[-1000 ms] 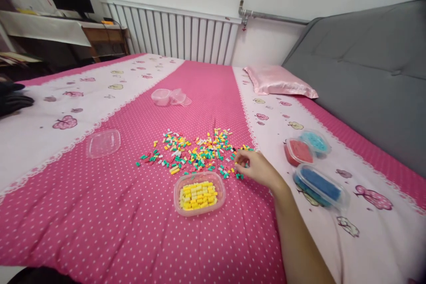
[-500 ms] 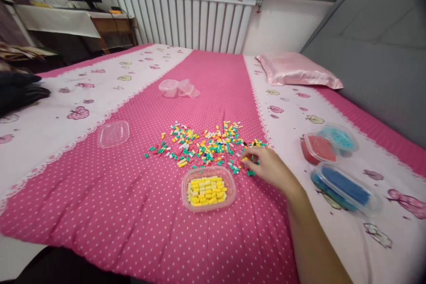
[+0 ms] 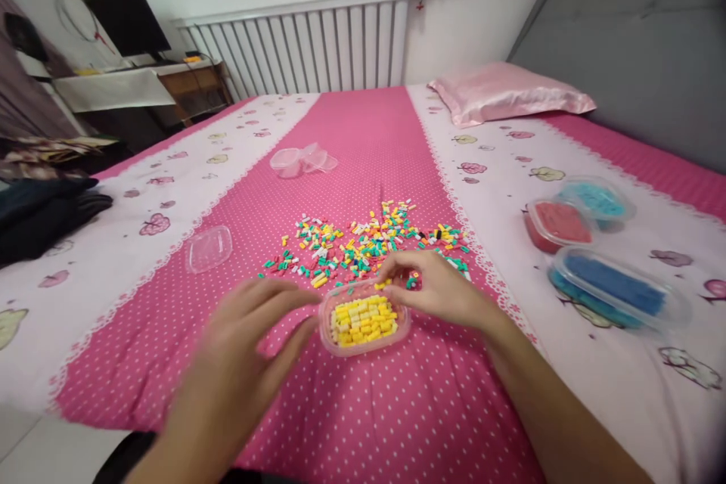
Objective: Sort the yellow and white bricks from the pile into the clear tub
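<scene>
A clear plastic container point(image 3: 349, 352) on the pink dotted bedspread holds rows of small yellow building bricks point(image 3: 363, 321), some of them paler. Over its back right rim, my right hand point(image 3: 434, 289) pinches a small yellow brick point(image 3: 383, 284) between thumb and fingertips. My left hand point(image 3: 241, 348), somewhat blurred, is at the container's left side with thumb and fingers apart and nothing between them. Whether its fingertips touch the rim I cannot tell. Just behind the container spreads a loose pile of mixed bricks point(image 3: 363, 246) in green, yellow, white and red, with a few black ones.
A clear lid point(image 3: 209, 249) lies to the left, and clear empty tubs point(image 3: 303, 160) lie farther back. On the right stand lidded containers with red point(image 3: 561, 223), turquoise point(image 3: 595, 200) and blue point(image 3: 615, 283) contents. A pink pillow point(image 3: 510, 93) rests near the grey headboard point(image 3: 635, 38).
My right hand has moved left from the pile's right edge to the container's rim, carrying a yellow brick. My left hand has come into view beside the container. The camera view has shifted.
</scene>
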A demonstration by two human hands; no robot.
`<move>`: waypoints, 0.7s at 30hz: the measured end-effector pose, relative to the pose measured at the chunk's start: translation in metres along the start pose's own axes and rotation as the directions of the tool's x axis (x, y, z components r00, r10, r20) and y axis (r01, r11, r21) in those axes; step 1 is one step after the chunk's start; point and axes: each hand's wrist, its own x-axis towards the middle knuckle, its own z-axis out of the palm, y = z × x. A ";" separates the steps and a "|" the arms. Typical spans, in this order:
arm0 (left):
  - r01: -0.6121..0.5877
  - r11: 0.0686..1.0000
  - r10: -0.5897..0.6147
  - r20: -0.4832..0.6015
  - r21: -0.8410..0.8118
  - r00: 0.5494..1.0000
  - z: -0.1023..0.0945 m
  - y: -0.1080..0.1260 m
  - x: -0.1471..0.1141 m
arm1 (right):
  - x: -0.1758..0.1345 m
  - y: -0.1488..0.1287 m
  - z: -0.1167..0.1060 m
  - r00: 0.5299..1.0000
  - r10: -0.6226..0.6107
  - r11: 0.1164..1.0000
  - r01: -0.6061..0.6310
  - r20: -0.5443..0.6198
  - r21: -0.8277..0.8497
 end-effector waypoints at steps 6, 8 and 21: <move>-0.044 0.992 0.029 0.124 0.121 0.992 0.057 0.019 0.048 | 0.002 -0.001 0.000 1.000 -0.003 1.000 0.004 -0.026 0.028; 0.002 0.993 -0.016 0.120 0.117 0.993 0.062 0.020 0.046 | 0.001 0.000 0.000 1.000 0.002 0.999 -0.002 -0.016 0.041; 0.035 0.988 -0.074 0.267 0.149 0.961 0.070 0.025 0.048 | -0.002 -0.001 -0.004 0.999 0.053 0.995 -0.053 0.003 0.089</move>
